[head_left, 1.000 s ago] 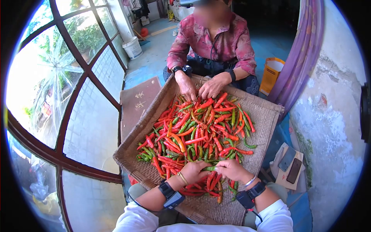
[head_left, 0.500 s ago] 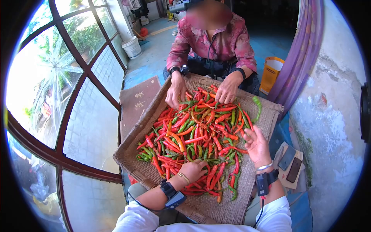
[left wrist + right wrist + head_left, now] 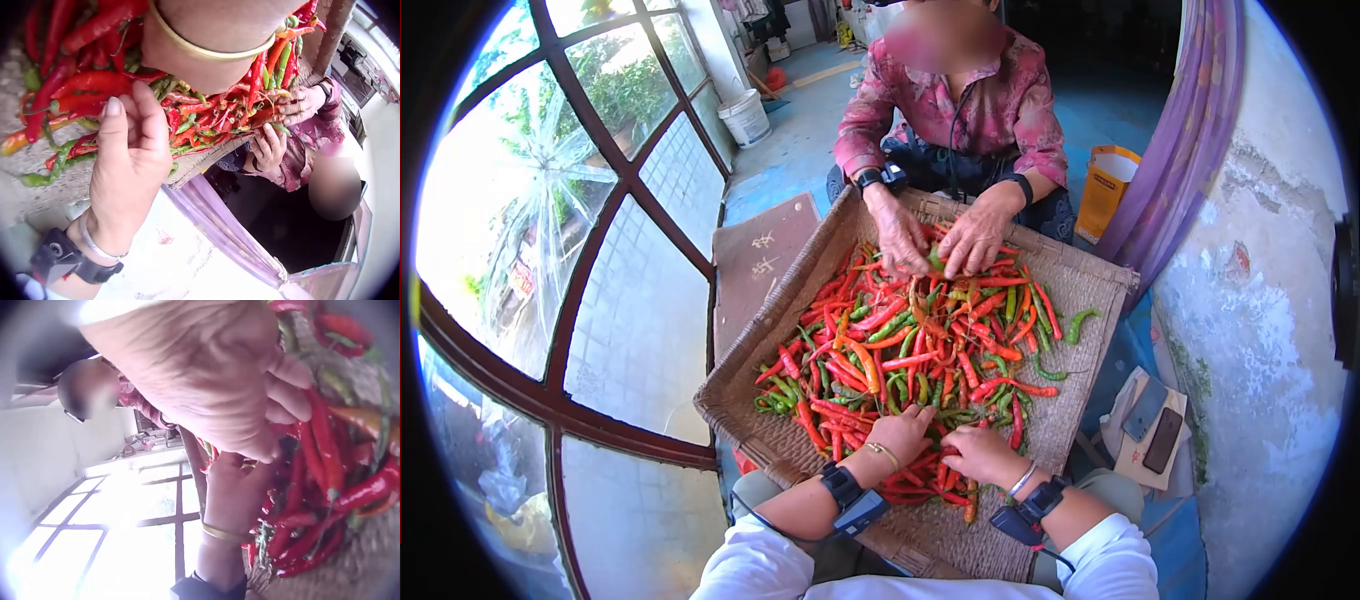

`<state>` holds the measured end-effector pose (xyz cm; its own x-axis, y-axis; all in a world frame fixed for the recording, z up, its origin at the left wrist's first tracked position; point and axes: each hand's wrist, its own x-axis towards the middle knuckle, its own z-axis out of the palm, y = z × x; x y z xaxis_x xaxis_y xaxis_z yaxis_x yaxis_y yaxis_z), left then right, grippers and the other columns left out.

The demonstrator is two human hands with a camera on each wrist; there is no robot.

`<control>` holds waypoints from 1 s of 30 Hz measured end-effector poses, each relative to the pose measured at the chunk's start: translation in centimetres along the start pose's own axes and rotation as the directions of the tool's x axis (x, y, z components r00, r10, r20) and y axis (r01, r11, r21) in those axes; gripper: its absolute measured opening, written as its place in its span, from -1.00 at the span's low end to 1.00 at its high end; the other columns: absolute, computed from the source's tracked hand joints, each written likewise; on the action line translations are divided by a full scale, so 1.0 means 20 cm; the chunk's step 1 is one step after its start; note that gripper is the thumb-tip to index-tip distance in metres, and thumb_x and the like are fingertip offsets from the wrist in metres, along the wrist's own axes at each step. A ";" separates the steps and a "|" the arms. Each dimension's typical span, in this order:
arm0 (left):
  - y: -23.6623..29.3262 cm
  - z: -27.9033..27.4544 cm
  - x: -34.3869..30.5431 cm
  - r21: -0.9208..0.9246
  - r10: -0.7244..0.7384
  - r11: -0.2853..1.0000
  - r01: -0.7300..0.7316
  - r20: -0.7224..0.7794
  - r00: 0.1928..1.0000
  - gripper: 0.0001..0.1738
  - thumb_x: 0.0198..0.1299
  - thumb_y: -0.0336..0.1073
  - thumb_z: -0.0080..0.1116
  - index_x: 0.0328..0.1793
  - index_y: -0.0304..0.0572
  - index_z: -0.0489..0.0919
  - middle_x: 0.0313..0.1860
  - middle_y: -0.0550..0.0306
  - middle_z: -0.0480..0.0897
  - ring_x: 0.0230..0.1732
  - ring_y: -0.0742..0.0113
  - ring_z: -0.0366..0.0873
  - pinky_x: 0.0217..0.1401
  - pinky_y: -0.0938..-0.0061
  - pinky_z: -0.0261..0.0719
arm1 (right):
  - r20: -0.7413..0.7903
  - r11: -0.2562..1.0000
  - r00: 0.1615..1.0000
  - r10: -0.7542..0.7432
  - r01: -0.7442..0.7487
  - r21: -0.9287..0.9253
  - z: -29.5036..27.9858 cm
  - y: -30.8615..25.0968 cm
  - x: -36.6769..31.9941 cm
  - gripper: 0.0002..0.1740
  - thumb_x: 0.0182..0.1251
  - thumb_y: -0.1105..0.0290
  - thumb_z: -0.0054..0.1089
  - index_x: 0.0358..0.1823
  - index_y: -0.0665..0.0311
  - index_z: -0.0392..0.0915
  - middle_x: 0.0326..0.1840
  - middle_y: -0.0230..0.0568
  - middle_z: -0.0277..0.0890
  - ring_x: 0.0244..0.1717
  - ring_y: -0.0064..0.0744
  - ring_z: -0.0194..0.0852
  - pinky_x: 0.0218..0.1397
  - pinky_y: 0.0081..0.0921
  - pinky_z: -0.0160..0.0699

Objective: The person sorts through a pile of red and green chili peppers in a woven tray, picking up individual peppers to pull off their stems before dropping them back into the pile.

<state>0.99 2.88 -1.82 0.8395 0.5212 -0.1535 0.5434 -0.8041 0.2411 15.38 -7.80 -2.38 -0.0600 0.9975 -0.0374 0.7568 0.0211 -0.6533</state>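
Red, green and orange chili peppers [image 3: 855, 365] lie heaped in a shallow woven basket [image 3: 1060, 420]. On the near part of the heap my left hand [image 3: 903, 432] rests with its fingers stretched over the peppers. Just to its right, my right hand [image 3: 983, 456] reaches in from the side. Loosely bent, its fingers [image 3: 287, 400] touch red chili peppers [image 3: 319, 450] in the right wrist view. My left fingertips are hidden in both wrist views. One curved green chili [image 3: 1083, 325] lies apart by the basket's right side.
Across the basket a person in a pink patterned shirt [image 3: 955, 110] has both hands [image 3: 970, 240] in the far peppers. Two phones [image 3: 1163, 440] lie on the right by the wall. A framed window [image 3: 640, 330] stands left; a yellow box [image 3: 1108, 190] stands behind.
My right hand let go of a green chili, which flew to the basket's right side and lies there. That hand came back to the near peppers; my left hand stayed close to its place.
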 end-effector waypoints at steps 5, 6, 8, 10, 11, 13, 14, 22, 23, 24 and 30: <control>-0.01 0.02 0.02 -0.084 -0.001 0.996 0.002 0.008 1.000 -0.54 -0.06 -0.11 0.15 -0.03 -0.11 0.42 -0.17 0.03 0.50 -0.28 0.09 0.55 -0.34 0.26 0.53 | 0.155 0.988 0.988 0.021 0.004 -0.156 -0.01 -0.03 -0.01 -0.69 0.04 0.19 0.11 -0.25 0.23 0.49 -0.42 -0.11 0.51 -0.33 -0.10 0.50 -0.26 -0.24 0.47; -0.01 0.02 0.02 -0.119 0.011 0.993 -0.010 0.003 1.000 -0.58 -0.06 -0.12 0.14 -0.07 -0.12 0.43 -0.21 0.01 0.51 -0.29 0.09 0.55 -0.34 0.26 0.53 | 0.170 0.987 0.984 0.053 -0.026 -0.159 -0.01 -0.04 -0.01 -0.69 0.05 0.18 0.11 -0.26 0.23 0.49 -0.42 -0.09 0.51 -0.33 -0.08 0.50 -0.27 -0.22 0.47; -0.01 0.01 0.01 -0.176 0.024 0.984 -0.030 -0.034 0.999 -0.63 -0.07 -0.15 0.14 -0.13 -0.14 0.45 -0.26 0.01 0.52 -0.30 0.08 0.55 -0.34 0.27 0.53 | 0.186 0.985 0.979 0.085 -0.055 -0.162 -0.01 -0.05 -0.01 -0.69 0.05 0.16 0.11 -0.27 0.23 0.49 -0.42 -0.08 0.51 -0.33 -0.06 0.50 -0.27 -0.21 0.46; 0.00 -0.01 0.01 -0.234 0.035 0.971 -0.050 -0.071 0.997 -0.67 -0.08 -0.19 0.14 -0.19 -0.16 0.46 -0.31 0.00 0.53 -0.32 0.07 0.55 -0.34 0.27 0.52 | 0.010 0.994 0.994 0.106 -0.106 -0.039 0.03 -0.02 0.00 -0.70 0.08 0.18 0.11 -0.27 0.24 0.48 -0.47 -0.10 0.51 -0.42 -0.17 0.52 -0.35 -0.28 0.48; 0.01 -0.02 0.00 -0.302 0.010 0.952 -0.037 -0.092 0.996 -0.71 -0.09 -0.23 0.14 -0.23 -0.17 0.46 -0.35 0.01 0.54 -0.33 0.05 0.54 -0.33 0.27 0.52 | 0.011 0.994 0.994 0.108 -0.107 -0.038 0.03 -0.01 0.01 -0.70 0.08 0.18 0.11 -0.27 0.24 0.48 -0.47 -0.10 0.51 -0.42 -0.17 0.52 -0.35 -0.28 0.48; 0.02 -0.02 0.00 -0.370 -0.016 0.929 -0.025 -0.108 0.994 -0.74 -0.11 -0.26 0.14 -0.27 -0.19 0.47 -0.39 0.01 0.54 -0.34 0.03 0.54 -0.33 0.26 0.51 | 0.006 0.910 0.973 0.230 -0.217 0.353 0.03 -0.01 0.03 -0.74 0.16 0.23 0.09 -0.29 0.28 0.46 -0.53 -0.23 0.49 -0.54 -0.42 0.49 -0.47 -0.47 0.45; 0.03 -0.02 -0.01 -0.386 -0.008 0.919 -0.073 -0.203 0.979 -0.76 -0.11 -0.30 0.16 -0.29 -0.20 0.46 -0.45 0.04 0.53 -0.41 0.10 0.54 -0.39 0.32 0.50 | 0.007 0.909 0.973 0.231 -0.219 0.354 0.02 -0.02 0.03 -0.74 0.16 0.23 0.09 -0.29 0.28 0.46 -0.53 -0.23 0.49 -0.54 -0.42 0.49 -0.47 -0.47 0.45; 0.06 -0.07 -0.02 -0.691 -0.040 0.710 -0.138 -0.235 0.971 -0.79 -0.06 -0.37 0.23 -0.33 -0.21 0.44 -0.69 0.24 0.39 -0.68 0.54 0.34 -0.64 0.58 0.31 | 0.030 0.413 0.910 0.413 -0.216 0.884 -0.03 -0.05 0.03 -0.83 0.20 0.35 0.08 -0.42 0.32 0.42 -0.57 -0.40 0.42 -0.63 -0.67 0.35 -0.57 -0.70 0.34; 0.07 -0.08 -0.03 -0.694 -0.007 0.706 -0.142 -0.207 0.978 -0.78 -0.08 -0.37 0.24 -0.32 -0.21 0.44 -0.60 0.17 0.45 -0.59 0.42 0.41 -0.54 0.53 0.37 | 0.061 0.335 0.885 0.462 -0.238 0.912 -0.05 -0.07 0.03 -0.85 0.20 0.36 0.08 -0.45 0.29 0.41 -0.61 -0.40 0.40 -0.67 -0.68 0.31 -0.62 -0.72 0.30; 0.08 -0.10 -0.04 -0.698 0.026 0.701 -0.146 -0.179 0.983 -0.77 -0.09 -0.37 0.24 -0.31 -0.22 0.45 -0.51 0.11 0.51 -0.51 0.31 0.48 -0.44 0.49 0.44 | 0.110 0.237 0.868 0.485 -0.251 0.938 -0.06 -0.07 0.03 -0.81 0.20 0.31 0.08 -0.44 0.29 0.43 -0.62 -0.38 0.40 -0.69 -0.69 0.29 -0.66 -0.74 0.25; 0.08 -0.10 -0.03 -0.655 0.107 0.723 -0.220 -0.209 0.972 -0.76 -0.09 -0.41 0.22 -0.25 -0.23 0.46 -0.41 0.03 0.52 -0.36 0.10 0.52 -0.32 0.41 0.47 | 0.221 -0.014 0.826 0.519 -0.250 0.968 -0.09 -0.02 0.03 -0.62 0.25 0.09 -0.05 -0.45 0.29 0.46 -0.75 -0.33 0.36 -0.84 -0.66 0.16 -0.81 -0.74 0.11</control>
<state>1.23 1.91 0.65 0.8736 0.4805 0.0766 0.2065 -0.5086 0.8359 16.29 -7.17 -0.84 0.1990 0.8197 -0.5371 -0.6258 -0.3155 -0.7133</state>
